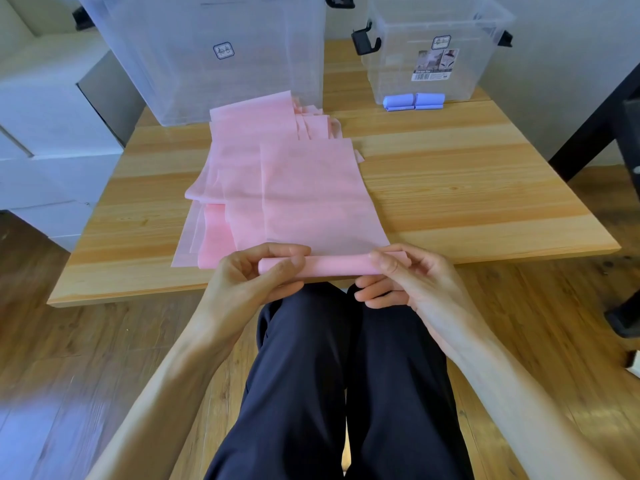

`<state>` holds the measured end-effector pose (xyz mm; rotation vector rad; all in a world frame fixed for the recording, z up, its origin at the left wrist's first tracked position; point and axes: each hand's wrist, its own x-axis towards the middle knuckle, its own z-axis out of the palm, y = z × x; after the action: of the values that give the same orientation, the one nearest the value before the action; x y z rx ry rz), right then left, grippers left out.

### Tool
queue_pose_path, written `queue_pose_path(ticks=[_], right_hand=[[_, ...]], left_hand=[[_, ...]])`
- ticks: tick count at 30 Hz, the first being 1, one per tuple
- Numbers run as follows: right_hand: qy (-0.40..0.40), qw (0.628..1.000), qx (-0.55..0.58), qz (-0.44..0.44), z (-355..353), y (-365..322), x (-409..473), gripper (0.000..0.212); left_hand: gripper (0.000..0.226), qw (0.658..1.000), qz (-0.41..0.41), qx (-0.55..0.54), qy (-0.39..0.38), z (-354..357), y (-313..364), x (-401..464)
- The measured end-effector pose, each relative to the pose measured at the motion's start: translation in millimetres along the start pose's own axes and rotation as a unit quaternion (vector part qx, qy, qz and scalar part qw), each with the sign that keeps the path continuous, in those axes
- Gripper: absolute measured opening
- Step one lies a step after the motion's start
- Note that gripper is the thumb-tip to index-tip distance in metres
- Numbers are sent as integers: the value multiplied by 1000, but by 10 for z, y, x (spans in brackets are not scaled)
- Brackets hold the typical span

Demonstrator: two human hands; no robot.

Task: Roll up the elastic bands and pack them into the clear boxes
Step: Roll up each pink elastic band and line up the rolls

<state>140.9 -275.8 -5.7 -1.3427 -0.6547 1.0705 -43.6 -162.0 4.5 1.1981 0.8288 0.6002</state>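
both hands, left grip [249, 275] and right grip [398, 275], pinch the pink band's [294, 188] rolled end [332, 265] at the counter's [485, 188] 6 o'clock edge; its unrolled length runs toward 12 o'clock, roll axis 9-to-3.

A light pine table [467, 188] with visible grain stands on a wood-plank floor [62, 358]. White drawer fronts [45, 140] sit to its left, and dark furniture legs [595, 126] slant down at the right edge. The person's legs in dark navy trousers [329, 375] fill the lower middle.
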Motion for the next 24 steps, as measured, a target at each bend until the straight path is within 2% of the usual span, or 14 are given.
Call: queue_pose_path(ticks=[4,7,13,17,21,24], right_hand=[[-9,1000,6,-12,6,1,0,32],[0,1000,6,-10,14,-17,16,28],[6,1000,20,-5,34,-36,49,28],[23,1000,15,-8,46,-54,75,27],[22,1000,17,0,57,-81,95,31],[-5,1000,11,-7,52,-109,90,36]], left_hand=[[20,1000,-2,8,24,12,1,12],[22,1000,-11,3,3,8,18,26],[17,1000,-14,6,20,28,34,57],[29,1000,-12,0,3,30,50,69],[17,1000,1,-7,-3,44,57,90],[19,1000,6,-9,15,45,47,106]])
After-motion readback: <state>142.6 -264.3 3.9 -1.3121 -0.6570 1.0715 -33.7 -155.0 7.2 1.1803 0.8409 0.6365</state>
